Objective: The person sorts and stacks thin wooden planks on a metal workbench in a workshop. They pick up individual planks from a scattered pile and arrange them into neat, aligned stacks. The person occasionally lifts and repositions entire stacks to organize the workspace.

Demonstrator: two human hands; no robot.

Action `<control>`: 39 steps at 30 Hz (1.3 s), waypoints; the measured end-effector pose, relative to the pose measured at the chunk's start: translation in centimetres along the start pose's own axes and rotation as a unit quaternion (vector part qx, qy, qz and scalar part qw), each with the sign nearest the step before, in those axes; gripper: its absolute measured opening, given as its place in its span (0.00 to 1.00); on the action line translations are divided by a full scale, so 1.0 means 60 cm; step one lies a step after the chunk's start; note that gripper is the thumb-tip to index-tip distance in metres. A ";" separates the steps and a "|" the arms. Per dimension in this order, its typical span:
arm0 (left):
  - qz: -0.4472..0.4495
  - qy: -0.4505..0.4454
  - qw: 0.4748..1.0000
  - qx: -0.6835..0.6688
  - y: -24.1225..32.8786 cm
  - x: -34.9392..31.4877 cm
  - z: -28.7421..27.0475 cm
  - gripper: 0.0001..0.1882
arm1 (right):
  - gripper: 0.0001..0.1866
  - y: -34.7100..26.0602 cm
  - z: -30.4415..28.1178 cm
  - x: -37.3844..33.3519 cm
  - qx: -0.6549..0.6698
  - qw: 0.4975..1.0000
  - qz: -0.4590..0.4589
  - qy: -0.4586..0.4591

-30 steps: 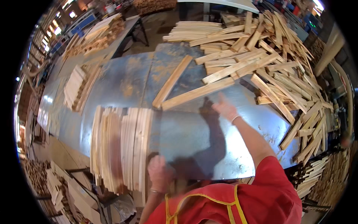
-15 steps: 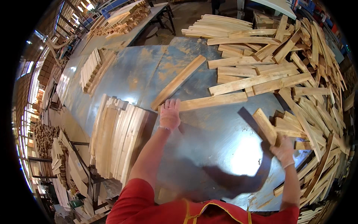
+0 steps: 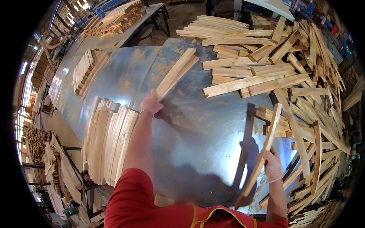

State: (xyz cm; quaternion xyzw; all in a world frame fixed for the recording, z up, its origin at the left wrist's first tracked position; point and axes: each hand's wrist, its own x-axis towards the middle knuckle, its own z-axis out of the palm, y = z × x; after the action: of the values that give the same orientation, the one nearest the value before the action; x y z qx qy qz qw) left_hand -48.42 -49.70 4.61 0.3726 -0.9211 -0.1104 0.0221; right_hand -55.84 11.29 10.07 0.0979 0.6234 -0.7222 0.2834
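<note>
My left hand (image 3: 152, 103), gloved, is closed on the near end of a wooden slat (image 3: 176, 70). That slat slants away over a metal-topped table, just above or against a second wooden slat (image 3: 189, 65) on its right. On the right side, my right hand (image 3: 271, 164), gloved too, grips a long wooden slat (image 3: 262, 157) around its middle. This slat stands tilted above the table and casts a dark shadow beside it. A row of slats (image 3: 110, 142) set side by side stands left of my left forearm.
A loose heap of slats (image 3: 262, 78) covers the table's right side and far right corner. A smaller stack (image 3: 86, 72) lies at the far left of the metal table top (image 3: 194, 125). Beyond, another table (image 3: 129, 28) carries more wood pieces.
My left hand has swung a slat from lying crosswise to lying along the slanting one. My right hand has lifted its slat and turned it lengthwise. The view has shifted slightly.
</note>
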 end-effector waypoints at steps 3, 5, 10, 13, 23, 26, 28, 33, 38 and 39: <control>0.040 0.025 0.999 0.017 0.030 -0.004 -0.015 0.23 | 0.27 0.045 0.068 0.016 0.089 0.996 0.011 0.019; 0.062 -0.031 0.991 -0.116 0.021 -0.037 -0.038 0.25 | 0.25 0.070 0.133 0.015 0.106 0.993 0.035 0.024; -0.068 -0.294 0.703 -0.644 -0.072 -0.322 -0.046 0.29 | 0.24 0.174 0.320 0.000 0.101 0.987 0.099 -0.074; -0.133 -0.330 0.716 -0.601 -0.131 -0.551 -0.060 0.27 | 0.30 0.265 0.417 -0.026 -0.032 0.986 0.117 -0.117; 0.092 -0.010 0.993 0.071 -0.349 -0.732 -0.095 0.44 | 0.41 0.374 0.764 -0.173 -0.407 0.822 0.008 -0.399; 0.047 -0.030 0.989 0.138 -0.425 -0.719 -0.057 0.48 | 0.33 0.338 0.739 -0.160 -0.394 0.819 -0.077 -0.410; 0.020 0.000 0.993 0.113 -0.439 -0.717 -0.046 0.49 | 0.29 0.195 0.656 -0.162 -0.399 0.844 -0.108 -0.341; 0.146 0.001 0.988 0.047 -0.321 -0.706 -0.072 0.50 | 0.24 0.057 0.218 -0.017 -0.638 0.742 -0.122 0.167; 0.297 -0.063 0.950 -0.074 -0.080 -0.661 -0.037 0.48 | 0.34 0.106 -0.062 -0.075 -0.468 0.824 -0.051 0.315; 0.313 -0.082 0.943 -0.084 -0.033 -0.652 -0.026 0.48 | 0.35 0.111 0.001 -0.104 -0.476 0.820 -0.063 0.310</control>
State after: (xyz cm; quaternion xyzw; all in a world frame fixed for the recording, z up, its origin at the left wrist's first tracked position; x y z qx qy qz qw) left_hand -18.63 -24.33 7.32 0.0523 -0.9773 -0.2050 0.0109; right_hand -47.15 12.59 7.55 0.1297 0.9494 -0.2831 0.0405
